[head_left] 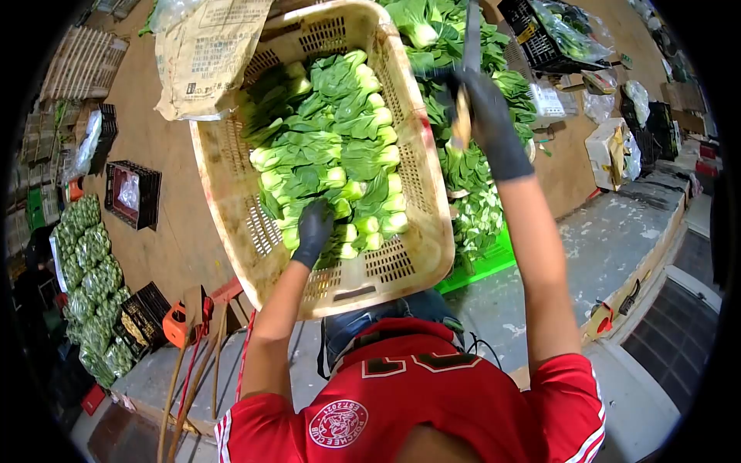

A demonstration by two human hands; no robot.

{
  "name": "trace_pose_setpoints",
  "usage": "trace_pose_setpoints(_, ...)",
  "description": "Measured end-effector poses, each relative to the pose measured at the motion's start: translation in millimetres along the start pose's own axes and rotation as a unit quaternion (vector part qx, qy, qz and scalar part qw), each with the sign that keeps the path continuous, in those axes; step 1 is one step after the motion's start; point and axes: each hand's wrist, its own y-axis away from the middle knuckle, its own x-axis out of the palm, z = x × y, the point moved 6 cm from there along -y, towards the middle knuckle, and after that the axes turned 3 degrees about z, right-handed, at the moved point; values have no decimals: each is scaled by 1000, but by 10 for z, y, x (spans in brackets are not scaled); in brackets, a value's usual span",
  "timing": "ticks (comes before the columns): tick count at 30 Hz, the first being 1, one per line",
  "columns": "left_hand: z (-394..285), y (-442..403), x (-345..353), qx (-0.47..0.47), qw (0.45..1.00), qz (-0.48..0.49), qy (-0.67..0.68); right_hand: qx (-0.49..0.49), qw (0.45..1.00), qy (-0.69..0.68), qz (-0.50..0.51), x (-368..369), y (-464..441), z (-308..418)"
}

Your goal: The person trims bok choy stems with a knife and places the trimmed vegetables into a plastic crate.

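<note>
In the head view, a pale plastic crate (430, 208) holds rows of bok choy (316, 150) with white-green stems. My left hand (314, 224), in a dark glove, is low inside the crate, its fingers closed around a bok choy at the row's end; the fingertips are partly hidden by leaves. My right hand (490, 116), also gloved, is above the loose bok choy (451, 58) right of the crate. It is closed on a knife (472, 38) with a wooden handle, slightly blurred, its blade pointing away from me.
A brown paper sack (204, 58) lies over the crate's far left corner. A green tray (490, 258) shows under the leaves at right. Bagged greens (89, 278) are piled at left, near black crates (133, 194). Wooden poles (193, 370) lean at lower left.
</note>
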Motion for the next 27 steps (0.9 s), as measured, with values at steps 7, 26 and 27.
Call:
trace_pose_setpoints(7, -1176, -1085, 919, 315, 930, 31, -186, 476, 847, -110, -209, -418, 2446, -556)
trace_pose_setpoints(26, -2412, 169, -246, 106, 917, 172, 345, 207, 922, 326, -9, -20, 2944, 361)
trace_pose_setpoints(27, -2553, 294, -184, 118, 931, 180, 294, 139, 920, 367, -19, -42, 2838, 575)
